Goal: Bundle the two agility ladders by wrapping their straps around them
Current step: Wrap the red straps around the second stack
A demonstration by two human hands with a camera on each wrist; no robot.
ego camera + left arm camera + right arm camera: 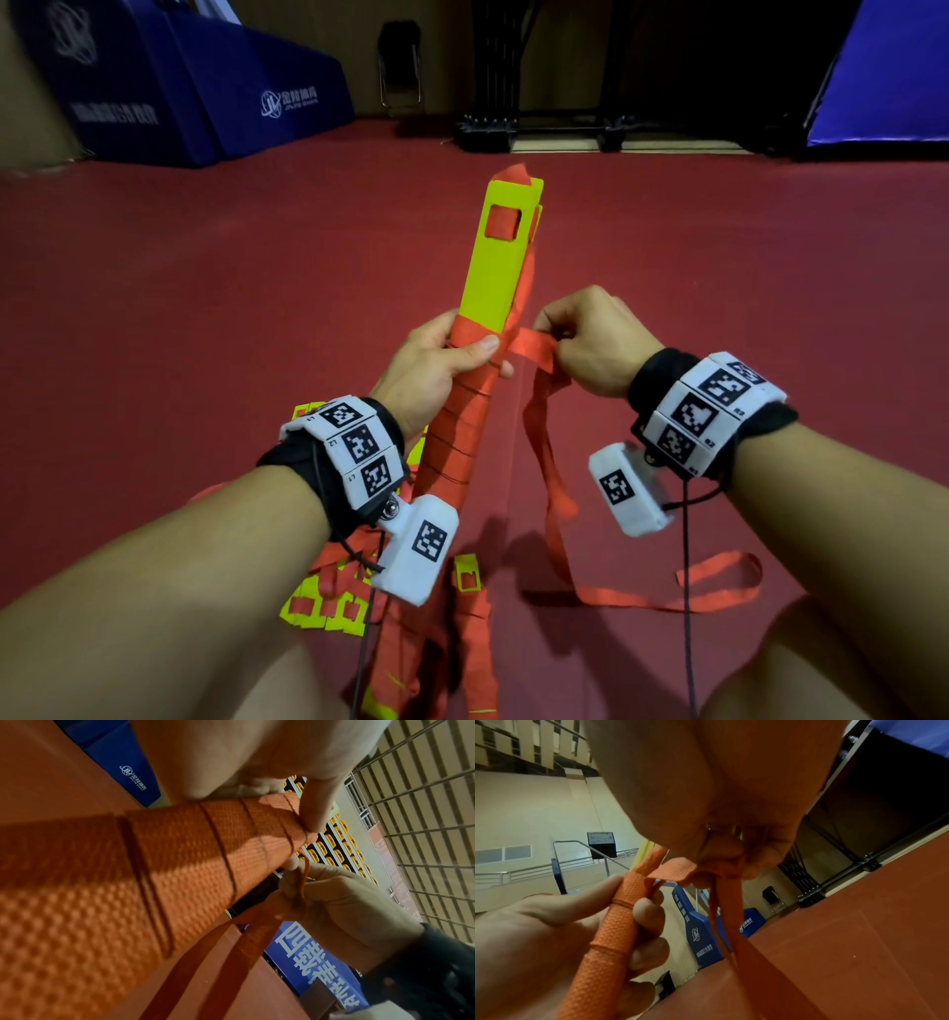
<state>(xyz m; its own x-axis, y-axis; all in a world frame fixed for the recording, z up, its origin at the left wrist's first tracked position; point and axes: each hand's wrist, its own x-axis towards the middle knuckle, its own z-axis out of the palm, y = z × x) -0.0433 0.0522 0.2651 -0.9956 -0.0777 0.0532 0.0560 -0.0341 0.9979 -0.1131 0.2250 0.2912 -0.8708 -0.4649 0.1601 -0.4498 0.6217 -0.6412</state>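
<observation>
Head view, centre of frame: left hand [436,367] grips a stack of yellow ladder rungs [495,267], fingers curled round the back and thumb [480,348] pressed flat across the front, right at the top edge of the orange wrapping. The stack tilts up and away toward upper centre, its yellow top end bare, with a square slot showing orange strap. Below the thumb the stack is bound in tight overlapping turns of orange strap [464,437], running down toward lower centre.

Right hand [590,342], just right of the stack, is closed on the loose strap [531,342], pinching it between thumb and curled fingers. The short run from stack to hand looks taut. From the right hand the rest of the strap hangs down and trails in a loop on the red floor [770,267] at lower right.

Left wrist view: wrapped turns [180,862] fill the frame, thumb tip [318,811] on the last turn, right hand [342,898] closed on the strap beside it. Right wrist view: fingers [649,912] of the left hand curl round the wrapped stack, strap bunched [677,872] at the right hand's fingertips.

Lower left in the head view: a second ladder [328,601], loose yellow rungs and orange strap heaped on the floor, partly hidden by the left forearm. Blue mats [205,92] at upper left, a folding chair [400,67] at upper centre.
</observation>
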